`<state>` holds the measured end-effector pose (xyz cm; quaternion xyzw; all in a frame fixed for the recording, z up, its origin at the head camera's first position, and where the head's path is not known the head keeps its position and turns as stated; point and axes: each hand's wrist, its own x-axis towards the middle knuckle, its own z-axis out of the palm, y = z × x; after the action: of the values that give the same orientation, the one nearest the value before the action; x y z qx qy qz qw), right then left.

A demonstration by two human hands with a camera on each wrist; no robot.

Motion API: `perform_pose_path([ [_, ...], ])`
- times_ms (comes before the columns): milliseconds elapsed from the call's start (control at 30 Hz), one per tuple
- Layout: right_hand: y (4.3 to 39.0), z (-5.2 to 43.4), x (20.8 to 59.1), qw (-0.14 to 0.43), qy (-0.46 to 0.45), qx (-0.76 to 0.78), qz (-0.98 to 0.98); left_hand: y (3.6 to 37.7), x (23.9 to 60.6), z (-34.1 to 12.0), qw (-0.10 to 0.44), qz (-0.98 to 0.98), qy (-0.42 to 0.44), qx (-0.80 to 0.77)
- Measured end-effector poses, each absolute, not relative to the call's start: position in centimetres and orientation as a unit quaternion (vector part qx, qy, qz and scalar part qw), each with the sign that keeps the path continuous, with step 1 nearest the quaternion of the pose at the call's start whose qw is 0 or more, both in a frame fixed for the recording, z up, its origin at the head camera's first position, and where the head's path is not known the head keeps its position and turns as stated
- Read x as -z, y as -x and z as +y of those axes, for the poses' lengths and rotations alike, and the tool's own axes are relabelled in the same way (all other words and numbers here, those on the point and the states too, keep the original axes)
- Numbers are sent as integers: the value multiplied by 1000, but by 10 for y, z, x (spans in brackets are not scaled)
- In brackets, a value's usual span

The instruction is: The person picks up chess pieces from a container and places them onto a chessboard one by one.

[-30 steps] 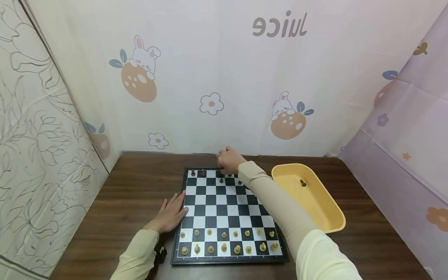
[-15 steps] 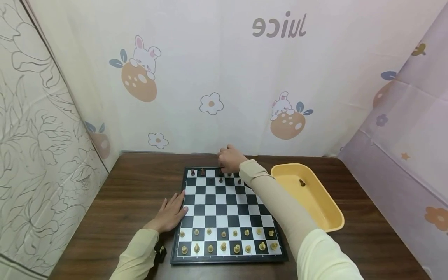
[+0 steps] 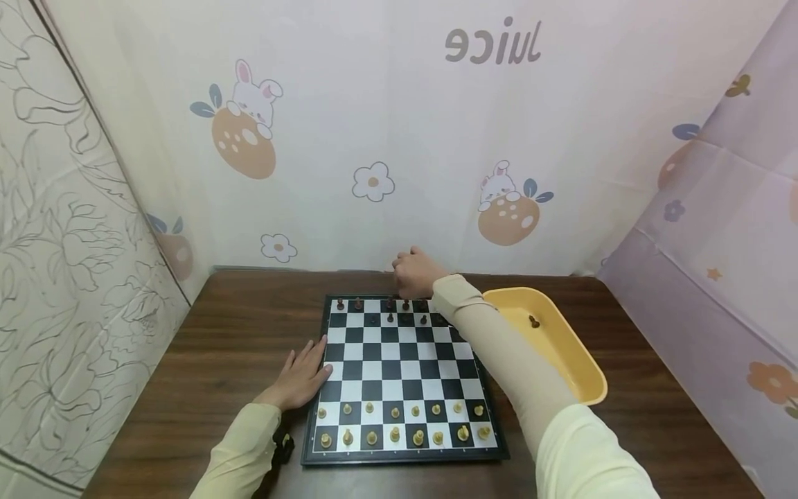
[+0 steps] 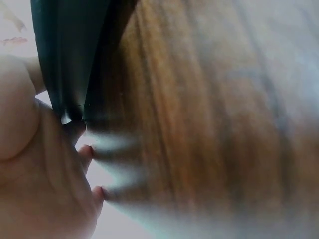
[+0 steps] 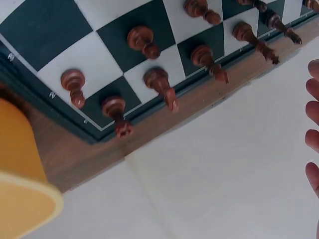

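Yellow tray (image 3: 580, 374), right of centre in the head view, stands on the desk just beside the chessboard's right edge; it holds a single dark piece (image 3: 534, 321) near its far end. Chessboard (image 3: 399, 378) lies at lower centre on the dark wooden desk (image 3: 218, 346); pale pieces (image 3: 399, 424) fill its two near rows, dark pieces (image 3: 386, 310) stand in the two far rows. Pale curtains printed with rabbits, flowers and the mirrored word "Juice" enclose the desk on three sides.

Left hand (image 3: 302, 378), lower left of centre, lies flat with fingers straight and slightly spread, fingertips touching the board's left edge; the left wrist view shows the same contact, blurred. Right hand (image 3: 414, 272), at centre frame, hovers with curled fingers above the far row of dark pieces; it appears to hold nothing, though the knuckles hide the fingertips. In the right wrist view only its fingertips (image 5: 313, 134) show, at the right edge, apart from the dark pieces.
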<state>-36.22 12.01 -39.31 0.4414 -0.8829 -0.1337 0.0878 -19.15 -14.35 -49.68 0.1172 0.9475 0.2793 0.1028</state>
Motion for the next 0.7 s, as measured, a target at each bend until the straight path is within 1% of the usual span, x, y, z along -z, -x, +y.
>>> perform_pose_path([
  [133, 365, 128, 390, 93, -431, 129, -888, 194, 499, -144, 105, 947, -117, -280],
  [367, 370, 150, 386, 119, -415, 139, -892, 194, 503, -143, 98, 947, -120, -281],
  [533, 368, 167, 381, 110, -392, 140, -902, 192, 499, -142, 103, 946, -117, -284],
  [700, 357, 183, 370, 92, -370, 131, -915, 191, 497, -143, 104, 945, -125, -285],
])
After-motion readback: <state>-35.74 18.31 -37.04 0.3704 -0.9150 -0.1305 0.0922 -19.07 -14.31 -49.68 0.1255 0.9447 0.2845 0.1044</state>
